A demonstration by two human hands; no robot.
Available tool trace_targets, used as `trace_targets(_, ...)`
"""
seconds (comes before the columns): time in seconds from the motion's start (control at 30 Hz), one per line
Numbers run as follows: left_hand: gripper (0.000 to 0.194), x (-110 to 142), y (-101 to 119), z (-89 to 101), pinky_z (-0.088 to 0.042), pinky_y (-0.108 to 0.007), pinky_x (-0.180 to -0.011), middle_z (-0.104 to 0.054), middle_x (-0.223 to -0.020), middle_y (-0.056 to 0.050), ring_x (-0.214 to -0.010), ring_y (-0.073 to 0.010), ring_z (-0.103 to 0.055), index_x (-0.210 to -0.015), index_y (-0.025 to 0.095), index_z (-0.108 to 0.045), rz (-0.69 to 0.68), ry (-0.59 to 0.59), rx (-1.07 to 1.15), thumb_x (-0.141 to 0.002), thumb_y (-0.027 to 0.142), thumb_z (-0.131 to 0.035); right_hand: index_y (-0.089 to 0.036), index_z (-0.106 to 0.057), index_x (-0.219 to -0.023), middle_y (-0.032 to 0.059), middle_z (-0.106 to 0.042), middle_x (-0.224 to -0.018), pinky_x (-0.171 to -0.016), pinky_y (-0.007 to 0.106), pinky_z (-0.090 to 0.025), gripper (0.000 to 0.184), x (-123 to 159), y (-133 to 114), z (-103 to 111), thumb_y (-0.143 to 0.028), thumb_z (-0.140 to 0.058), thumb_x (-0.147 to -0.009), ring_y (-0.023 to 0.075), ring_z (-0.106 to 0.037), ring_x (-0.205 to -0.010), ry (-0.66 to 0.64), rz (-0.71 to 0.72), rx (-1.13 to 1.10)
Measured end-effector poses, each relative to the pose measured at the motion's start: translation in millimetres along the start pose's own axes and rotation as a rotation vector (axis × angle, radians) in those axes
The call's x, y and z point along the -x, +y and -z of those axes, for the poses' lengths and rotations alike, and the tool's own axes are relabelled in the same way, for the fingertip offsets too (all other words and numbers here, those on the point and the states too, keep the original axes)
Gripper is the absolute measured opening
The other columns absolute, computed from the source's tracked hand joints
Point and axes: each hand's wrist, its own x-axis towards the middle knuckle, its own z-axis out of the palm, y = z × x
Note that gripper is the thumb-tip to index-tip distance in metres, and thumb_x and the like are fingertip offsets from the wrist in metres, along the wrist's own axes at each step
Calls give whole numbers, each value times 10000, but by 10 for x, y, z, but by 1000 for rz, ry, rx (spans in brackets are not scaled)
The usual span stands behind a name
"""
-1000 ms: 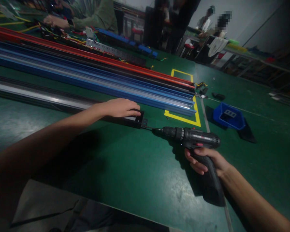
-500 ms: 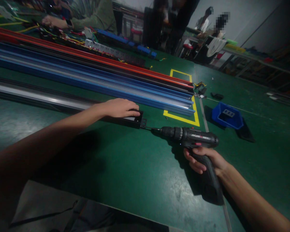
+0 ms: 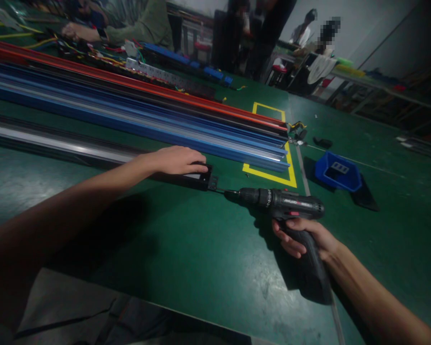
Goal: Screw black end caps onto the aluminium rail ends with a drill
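Note:
My right hand [image 3: 301, 238] is wrapped around the grip of a black cordless drill [image 3: 290, 203], which lies level and points left. Its long thin bit reaches the end plate of a long black profile [image 3: 93, 151] with a pale strip along its top. My left hand [image 3: 181, 160] lies over that profile close to its right end, fingers curled across it and thumb along the top. The profile rests on the green tabletop [image 3: 208, 244]. Whether a screw sits at the tip of the bit is too small to tell.
Blue profiles [image 3: 187, 136] and an orange profile [image 3: 158, 88] lie behind, their ends over a yellow tape outline [image 3: 273, 179]. A blue bin [image 3: 337, 172] stands at the right. Across the table, a person's hand [image 3: 81, 32] is near wired parts; other people are farther back.
The drill and my right hand have shifted very slightly to the left. My left hand and the profile stay in place.

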Motion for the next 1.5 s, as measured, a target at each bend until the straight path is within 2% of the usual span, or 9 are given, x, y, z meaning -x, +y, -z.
trace_targets(0.4, 526, 8, 5, -4, -430, -294, -786, -720, -1032, -44, -951, -217, -665, -1066, 244, -686, 14, 15, 1, -1013, 635, -338, -77, -731, -1038, 51, -644, -785, -477, 189, -509, 234, -1, 16, 13, -257, -632, -926, 38, -485, -437, -30, 13, 20)
trace_targets(1.5, 514, 1, 10, 1, -433, -290, -791, -726, -1023, -45, -942, -214, -670, -1064, 247, -679, 13, -6, -8, -1019, 619, -329, -78, -736, -987, 32, -642, -733, -454, 189, -503, 224, 16, 10, 13, -278, -696, -896, 38, -475, -418, 41, 0, 29)
